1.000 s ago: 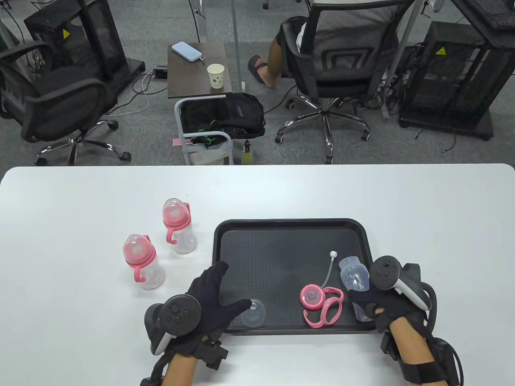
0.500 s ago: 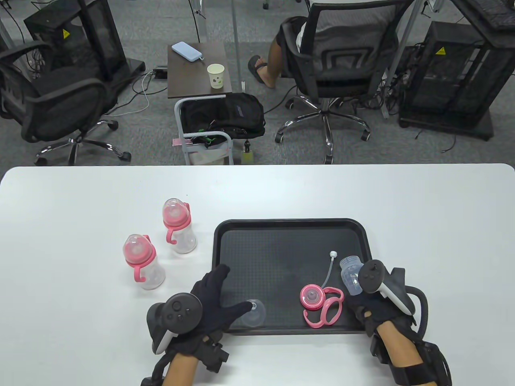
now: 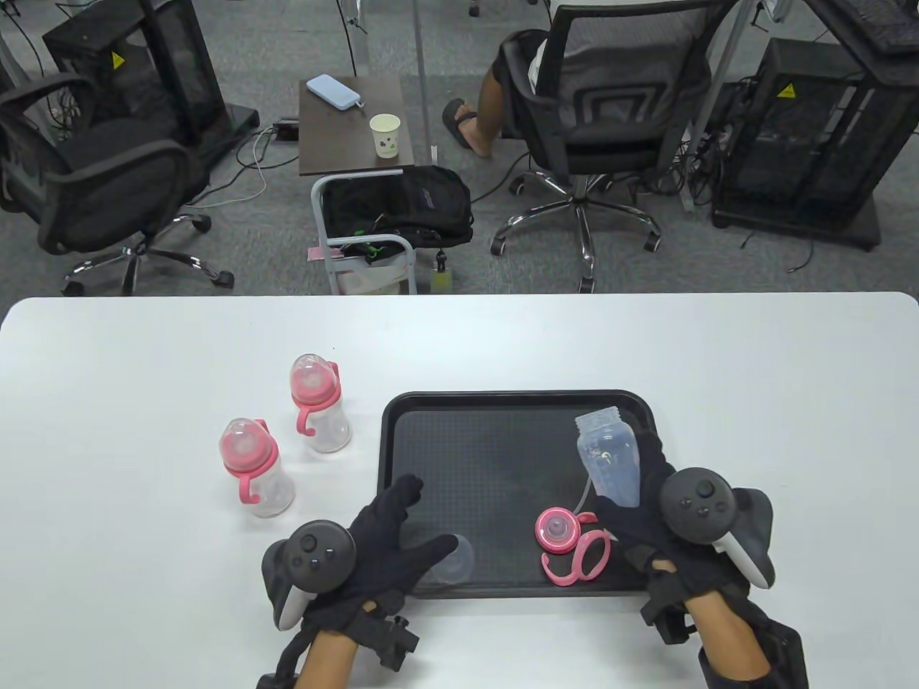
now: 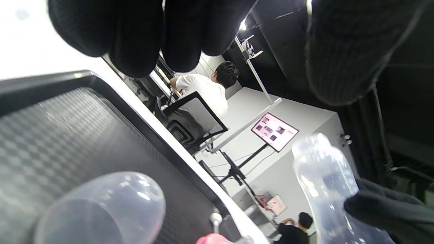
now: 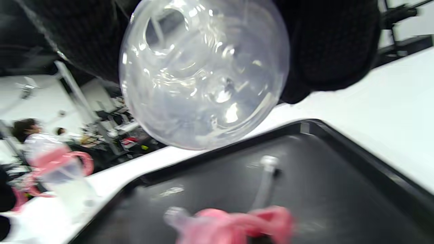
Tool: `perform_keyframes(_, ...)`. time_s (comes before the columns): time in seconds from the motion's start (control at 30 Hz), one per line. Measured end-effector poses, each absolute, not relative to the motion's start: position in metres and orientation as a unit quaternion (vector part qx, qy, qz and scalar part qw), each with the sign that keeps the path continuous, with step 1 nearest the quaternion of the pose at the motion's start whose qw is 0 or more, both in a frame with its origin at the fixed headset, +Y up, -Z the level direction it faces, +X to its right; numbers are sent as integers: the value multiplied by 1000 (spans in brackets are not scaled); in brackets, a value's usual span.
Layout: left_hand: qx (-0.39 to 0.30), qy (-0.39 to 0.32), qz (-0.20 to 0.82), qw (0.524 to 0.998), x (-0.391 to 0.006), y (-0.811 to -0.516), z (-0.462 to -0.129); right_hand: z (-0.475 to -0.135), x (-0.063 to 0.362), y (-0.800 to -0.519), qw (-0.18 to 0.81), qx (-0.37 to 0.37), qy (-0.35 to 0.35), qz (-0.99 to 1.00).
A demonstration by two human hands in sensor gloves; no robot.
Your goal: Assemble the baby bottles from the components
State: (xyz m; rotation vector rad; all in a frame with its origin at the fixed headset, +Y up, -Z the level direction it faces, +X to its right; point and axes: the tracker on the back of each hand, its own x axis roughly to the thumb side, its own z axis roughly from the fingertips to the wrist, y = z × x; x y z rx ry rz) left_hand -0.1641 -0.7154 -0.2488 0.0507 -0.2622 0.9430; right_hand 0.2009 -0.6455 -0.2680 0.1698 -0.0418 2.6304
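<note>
White laminate forms the table (image 3: 143,337), on which a black plastic tray (image 3: 502,409) is set near the front edge. Two finished baby bottles, one (image 3: 319,402) farther back and one (image 3: 255,468) nearer the front, are stood upright on the table to the left of the tray, each fitted with a pink collar and handles under a clear cap. A clear bottle body (image 3: 610,459) is gripped around its lower part by the right hand (image 3: 646,527), whose gloved fingers are curled round it; the body is held up over the right side of the tray, open neck pointed away from the person. The left hand (image 3: 391,535) is kept with fingers spread and relaxed over the tray's front left corner, with nothing grasped. A clear dome cap (image 3: 452,561) is seen on the tray just beside the left thumb. A pink collar with handles (image 3: 571,542) is laid on the tray near the right hand, and a thin white straw (image 3: 585,491) is partly hidden behind the held body.
</note>
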Motion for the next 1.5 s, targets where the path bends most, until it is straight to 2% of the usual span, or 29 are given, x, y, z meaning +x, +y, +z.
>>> perform_keyframes(0.13, 12, -143, 491, 859, -163, -715, -249, -259, 156, -638, 280, 156, -23, 947)
perform_keyframes(0.27, -5, -169, 538, 826, -162, -716, -249, -251, 113, -644, 274, 234, -24, 933)
perform_keyframes(0.37, -12, -175, 568, 804, -161, -717, -249, -247, 90, -653, 278, 251, -19, 927)
perform_keyframes(0.5, -3, -167, 571, 804, -161, -717, -248, -245, 70, -664, 276, 271, 2, 922)
perform_keyframes(0.6, 5, -159, 572, 805, -162, -717, -248, -243, 63, -668, 296, 279, 2, 914)
perform_keyframes(0.8, 6, -144, 619, 772, -162, -719, -248, -237, 58, -676, 306, 311, 19, 900)
perform_keyframes(0.97, 13, -159, 601, 783, -163, -718, -248, -242, 80, -669, 317, 337, 51, 885)
perform_keyframes(1.1, 16, -158, 586, 795, -161, -718, -247, -252, 122, -650, 293, 329, 9, 898)
perform_keyframes(1.2, 10, -156, 572, 805, -163, -719, -249, -263, 157, -645, 226, 320, -9, 920)
perform_keyframes(1.3, 9, -150, 562, 813, -165, -718, -249, -280, 191, -653, 127, 300, 0, 945)
perform_keyframes(1.37, 9, -148, 560, 815, -166, -718, -249, -293, 214, -668, 65, 287, 8, 956)
perform_keyframes(1.5, 12, -140, 554, 821, -169, -719, -250, -306, 233, -702, 2, 294, 51, 955)
